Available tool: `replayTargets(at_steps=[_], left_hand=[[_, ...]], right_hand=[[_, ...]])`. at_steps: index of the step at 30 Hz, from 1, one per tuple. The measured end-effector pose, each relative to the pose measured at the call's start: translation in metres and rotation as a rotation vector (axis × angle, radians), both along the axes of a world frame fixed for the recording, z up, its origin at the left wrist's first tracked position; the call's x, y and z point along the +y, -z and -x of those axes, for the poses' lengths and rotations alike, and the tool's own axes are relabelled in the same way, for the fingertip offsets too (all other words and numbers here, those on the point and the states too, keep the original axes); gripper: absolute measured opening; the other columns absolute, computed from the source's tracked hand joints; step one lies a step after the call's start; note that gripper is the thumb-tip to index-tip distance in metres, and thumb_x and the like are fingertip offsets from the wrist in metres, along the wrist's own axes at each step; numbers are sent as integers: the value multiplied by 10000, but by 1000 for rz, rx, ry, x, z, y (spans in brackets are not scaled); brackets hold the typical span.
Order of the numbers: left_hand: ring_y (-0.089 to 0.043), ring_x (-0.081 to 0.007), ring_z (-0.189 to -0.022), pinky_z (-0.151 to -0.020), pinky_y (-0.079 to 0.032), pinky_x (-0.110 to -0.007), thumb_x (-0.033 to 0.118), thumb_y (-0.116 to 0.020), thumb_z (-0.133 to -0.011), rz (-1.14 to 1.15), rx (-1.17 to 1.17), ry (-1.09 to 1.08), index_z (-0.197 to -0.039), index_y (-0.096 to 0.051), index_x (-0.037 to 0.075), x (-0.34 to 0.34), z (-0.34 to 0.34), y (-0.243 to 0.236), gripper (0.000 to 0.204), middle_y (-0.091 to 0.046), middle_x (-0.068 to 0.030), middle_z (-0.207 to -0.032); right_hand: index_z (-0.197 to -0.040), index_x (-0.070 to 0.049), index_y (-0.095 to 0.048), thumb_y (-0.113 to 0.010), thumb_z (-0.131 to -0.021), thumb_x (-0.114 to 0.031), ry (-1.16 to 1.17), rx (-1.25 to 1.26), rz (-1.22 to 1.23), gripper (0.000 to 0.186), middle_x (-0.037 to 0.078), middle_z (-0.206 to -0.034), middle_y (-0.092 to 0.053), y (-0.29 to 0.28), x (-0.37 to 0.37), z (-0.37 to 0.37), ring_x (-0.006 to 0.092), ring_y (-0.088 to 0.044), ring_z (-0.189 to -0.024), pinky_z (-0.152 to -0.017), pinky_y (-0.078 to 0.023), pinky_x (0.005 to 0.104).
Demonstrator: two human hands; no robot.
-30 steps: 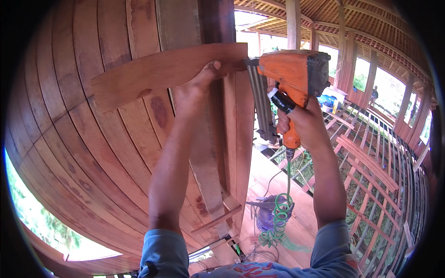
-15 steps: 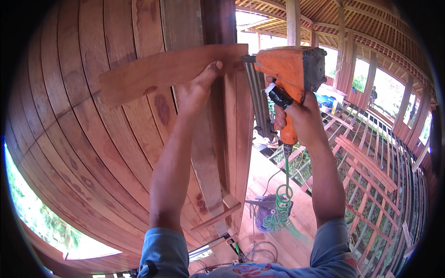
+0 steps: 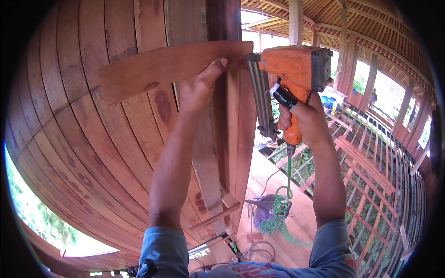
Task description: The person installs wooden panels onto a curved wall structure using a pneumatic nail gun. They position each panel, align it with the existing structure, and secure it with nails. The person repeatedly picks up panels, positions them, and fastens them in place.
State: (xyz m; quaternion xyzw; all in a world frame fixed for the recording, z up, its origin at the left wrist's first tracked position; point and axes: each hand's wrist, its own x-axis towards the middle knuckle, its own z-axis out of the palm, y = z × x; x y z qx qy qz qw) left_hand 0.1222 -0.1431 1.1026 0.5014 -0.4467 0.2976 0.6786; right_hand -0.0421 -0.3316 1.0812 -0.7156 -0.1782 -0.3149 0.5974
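Observation:
My left hand [image 3: 201, 85] grips a short, flat reddish-brown board [image 3: 134, 72] from below, thumb over its face, holding it across the vertical plank wall [image 3: 69, 153]. My right hand [image 3: 308, 118] is wrapped around the handle of an orange and black nail gun [image 3: 289, 62]. The gun's nose is at the board's right end; whether it touches cannot be made out. Its long grey magazine [image 3: 259, 95] hangs downward. A green coiled hose [image 3: 282, 204] runs from the handle's base down beside a purple container [image 3: 266, 215].
A plank floor [image 3: 278, 241] lies below, with cables on it. To the right are open floor joists [image 3: 384, 217] over greenery, with loose boards [image 3: 366, 164] across them. Posts [image 3: 294, 23] carry a timber roof. A distant person [image 3: 373, 96] stands among the posts at the far right.
The board and nail gun have shifted a little up and to the right, along with both hands. Both grips are the same.

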Motion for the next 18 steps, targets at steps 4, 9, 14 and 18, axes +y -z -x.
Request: replayTargets(at_steps=[4,9,14,18], left_hand=[[-629,-164,-996,-907,-484,-322,258,-801,-879,2,29,31,-1090,-732,-5,-1,0,1,344,-717,-51,-1043],[-626,-155,-989,-897,-487,-322,221,-791,-886,-38,39,-45,-1070,-728,-8,2,2,0,300,-712,-48,-1026],[-630,-149,-965,-889,-488,-315,172,-785,-878,26,45,10,-1055,-727,-12,-2,4,0,262,-709,-54,-1020],[-631,-149,-958,-884,-489,-311,156,-774,-882,68,52,43,-1057,-723,-19,-4,7,1,252,-710,-55,-1025]], right_hand=[[-1053,-12,-566,-548,-949,-133,16,6,7,160,48,-638,-514,-1,-2,2,135,-500,-502,-503,-451,307],[-1065,-12,-613,-560,-944,-143,-20,-3,-154,186,21,-646,-526,-5,-2,10,110,-512,-498,-500,-459,291],[-885,-28,-576,-560,-923,-135,-31,-2,-146,115,9,-627,-511,-15,-8,2,107,-514,-502,-493,-455,285],[-930,-12,-588,-542,-889,-94,-17,11,-143,102,13,-626,-515,-12,-8,3,110,-523,-505,-492,-457,288]])
